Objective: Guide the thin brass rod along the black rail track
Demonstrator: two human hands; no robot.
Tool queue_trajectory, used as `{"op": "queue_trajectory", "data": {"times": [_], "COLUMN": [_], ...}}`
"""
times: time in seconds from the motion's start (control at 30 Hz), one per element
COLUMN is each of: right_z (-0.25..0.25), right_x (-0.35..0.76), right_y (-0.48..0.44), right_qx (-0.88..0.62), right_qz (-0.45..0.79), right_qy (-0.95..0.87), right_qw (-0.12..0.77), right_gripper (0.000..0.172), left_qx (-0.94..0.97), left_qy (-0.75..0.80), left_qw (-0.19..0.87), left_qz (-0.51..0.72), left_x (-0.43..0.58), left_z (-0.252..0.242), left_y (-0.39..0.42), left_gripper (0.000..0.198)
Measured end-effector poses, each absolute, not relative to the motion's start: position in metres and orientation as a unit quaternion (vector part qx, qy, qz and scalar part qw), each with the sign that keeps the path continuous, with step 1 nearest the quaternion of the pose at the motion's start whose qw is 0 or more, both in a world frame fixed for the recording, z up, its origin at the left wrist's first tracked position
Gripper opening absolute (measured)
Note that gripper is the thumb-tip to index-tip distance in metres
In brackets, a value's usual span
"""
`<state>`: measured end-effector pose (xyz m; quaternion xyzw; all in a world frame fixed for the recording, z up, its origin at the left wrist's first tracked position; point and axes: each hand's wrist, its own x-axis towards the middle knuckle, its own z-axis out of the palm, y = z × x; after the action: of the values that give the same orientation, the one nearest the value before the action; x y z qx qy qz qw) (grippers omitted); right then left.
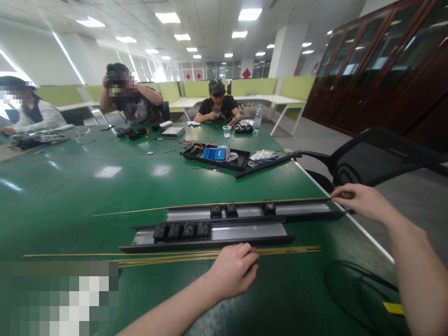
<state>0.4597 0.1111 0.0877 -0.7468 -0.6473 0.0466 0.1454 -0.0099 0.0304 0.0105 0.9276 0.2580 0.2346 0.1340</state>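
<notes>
Near the table's right edge, my right hand (350,196) pinches the end of a thin brass-coloured rod (157,209). This rod runs leftward along the top of the far black-edged rail (308,208), past its left end. Several black blocks sit in the far rail and in the near rail (245,231). Closer to me, my left hand (238,270) is closed, fingers curled, over a loose bundle of similar thin rods (168,259). The rods pass beneath it, and its fingertips are hidden, so what it grips cannot be made out.
Beyond the rails lie a black tray (241,162) with a blue pack, white gloves (262,157) and a black bar (262,167). A black cable (329,280) loops at the lower right. An office chair (378,154) stands at the right. Several people sit across the table, one holding a drill (219,113).
</notes>
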Motion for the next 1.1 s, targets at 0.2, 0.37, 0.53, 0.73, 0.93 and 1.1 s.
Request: {"op": "queue_trajectory", "data": {"times": [0.2,0.37,0.53,0.73,0.93,1.1], "right_z": [0.084,0.078,0.073,0.080,0.081,0.079], "right_x": [0.469,0.479,0.486,0.481,0.479,0.485], "right_y": [0.113,0.114,0.114,0.111,0.109,0.110], "right_qx": [-0.760,-0.761,-0.768,-0.788,-0.797,-0.793], "right_qz": [0.040,0.033,0.029,0.023,0.015,0.003], "right_qy": [-0.633,-0.631,-0.622,-0.597,-0.584,-0.590], "right_qw": [0.142,0.147,0.149,0.146,0.149,0.152], "right_gripper": [0.040,0.038,0.037,0.036,0.036,0.035], "left_qx": [0.927,0.927,0.926,0.926,0.927,0.927], "left_qy": [0.258,0.257,0.258,0.258,0.258,0.257], "left_qw": [0.139,0.140,0.141,0.141,0.133,0.136], "left_qz": [0.235,0.234,0.236,0.237,0.237,0.235], "left_x": [-0.010,-0.010,-0.010,-0.010,-0.010,-0.010], "left_z": [0.011,0.011,0.011,0.010,0.011,0.012], "left_y": [0.030,0.030,0.029,0.030,0.030,0.030], "left_gripper": [0.021,0.021,0.021,0.021,0.020,0.020]}}
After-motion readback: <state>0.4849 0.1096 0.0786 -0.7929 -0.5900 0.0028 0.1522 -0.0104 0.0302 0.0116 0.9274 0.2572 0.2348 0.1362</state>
